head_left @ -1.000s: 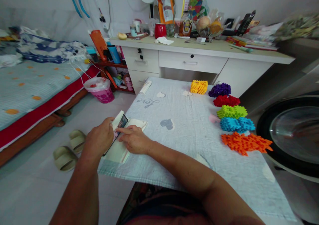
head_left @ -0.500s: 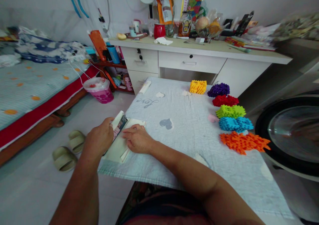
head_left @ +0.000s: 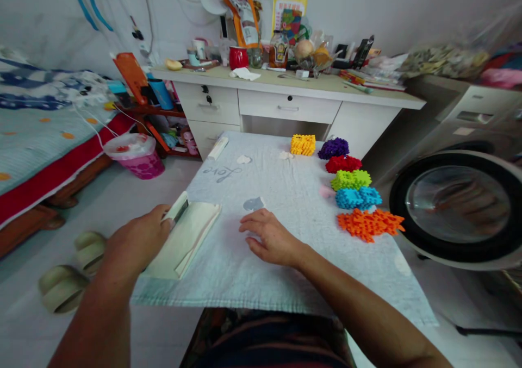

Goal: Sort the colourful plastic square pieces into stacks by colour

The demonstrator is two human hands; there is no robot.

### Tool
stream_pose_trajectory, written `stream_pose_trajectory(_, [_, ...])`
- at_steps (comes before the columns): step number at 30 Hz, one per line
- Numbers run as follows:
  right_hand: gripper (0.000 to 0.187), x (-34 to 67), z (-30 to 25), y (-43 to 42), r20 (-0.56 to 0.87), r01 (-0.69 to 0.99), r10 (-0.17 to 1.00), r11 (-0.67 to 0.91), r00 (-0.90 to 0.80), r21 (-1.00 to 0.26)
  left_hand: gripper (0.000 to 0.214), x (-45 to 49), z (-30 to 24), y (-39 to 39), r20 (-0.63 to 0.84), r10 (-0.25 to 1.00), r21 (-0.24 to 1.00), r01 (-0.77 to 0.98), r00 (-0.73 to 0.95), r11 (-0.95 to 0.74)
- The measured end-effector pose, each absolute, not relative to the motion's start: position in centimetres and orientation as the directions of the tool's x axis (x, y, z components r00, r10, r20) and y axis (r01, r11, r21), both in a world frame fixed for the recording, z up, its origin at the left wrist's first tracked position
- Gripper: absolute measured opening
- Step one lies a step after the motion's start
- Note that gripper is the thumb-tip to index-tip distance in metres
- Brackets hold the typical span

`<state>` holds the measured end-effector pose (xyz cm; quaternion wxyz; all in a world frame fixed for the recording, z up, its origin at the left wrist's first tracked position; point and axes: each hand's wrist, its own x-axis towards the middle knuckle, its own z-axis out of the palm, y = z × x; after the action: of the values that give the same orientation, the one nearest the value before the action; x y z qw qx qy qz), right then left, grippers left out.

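My left hand [head_left: 136, 243] grips the raised edge of a cream flat box or case [head_left: 185, 238] lying at the near left corner of the cloth-covered table [head_left: 285, 194]; a dark inner face shows under my fingers. My right hand [head_left: 269, 239] rests on the cloth to the right of the box, fingers spread and holding nothing. Along the table's right side stand piles of spiky plastic pieces: yellow [head_left: 303, 144], purple [head_left: 333, 148], red [head_left: 343, 164], green [head_left: 350, 180], blue [head_left: 358, 198] and orange [head_left: 369, 224].
A cluttered white desk [head_left: 285, 93] stands behind the table. A bed [head_left: 36, 139] with a red edge lies left, with a pink bin [head_left: 134, 154] and slippers [head_left: 67, 270] on the floor. A washing machine door [head_left: 457, 205] is at the right.
My right hand left the box and moved right onto the bare cloth, fingers spread. The lifted flap in my left hand has come lower. My view shifted to the right.
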<state>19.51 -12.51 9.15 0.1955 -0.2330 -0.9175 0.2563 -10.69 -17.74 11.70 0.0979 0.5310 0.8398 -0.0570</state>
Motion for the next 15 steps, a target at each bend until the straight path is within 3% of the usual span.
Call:
stream_pose_trajectory(6, [0.027, 23.2, 7.1, -12.3, 0.258, 0.405, 0.674, 0.659, -0.692, -0.634, 0.048, -8.4, 10.5, -17.8, -0.178, 0.935, -0.024, 0.951, -0.307, 0.307])
stream_pose_trajectory(15, [0.029, 24.0, 5.5, -11.9, 0.239, 0.419, 0.717, 0.608, -0.655, -0.674, 0.045, -5.2, 6.6, -18.2, 0.033, 0.968, -0.114, 0.961, -0.251, 0.253])
